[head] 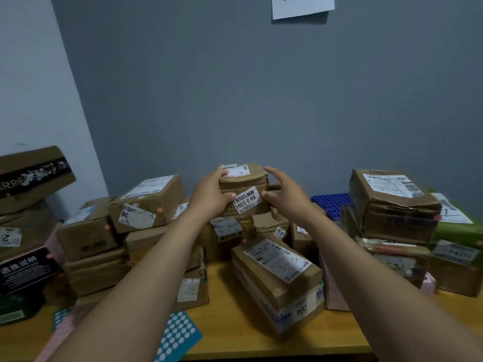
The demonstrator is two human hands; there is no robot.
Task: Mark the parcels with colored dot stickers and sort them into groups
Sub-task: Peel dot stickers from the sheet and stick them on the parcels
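Left side: brown cardboard box with a black printed band [34,176] sits highest, tilted, above a black carton with white print [26,270]. Next to these is a stack of plain brown cardboard boxes [94,244]; three round pink stickers [159,210] can be counted on this side's boxes.

Front left, flat on the light wooden tabletop [235,340]: two teal sticker sheets with white dots [177,335], the second partly hidden under the left forearm.

Centre: the small brown cardboard parcel labelled 46-3-3301 [244,194] is at the top of the middle pile, near the grey wall. The left hand [211,197] grasps its left side, fingers curled over the top edge, thumb on the front. The right hand [285,194] is spread and relaxed just beside the right face (contact cannot be told).

Below them, a long cardboard box marked 004 [279,278] lies skewed and blocks the near path.

Right: a blue perforated plastic crate [330,203], then a large crumpled brown box [392,202] and a green carton [457,226].

Bare wood shows only along the front edge.
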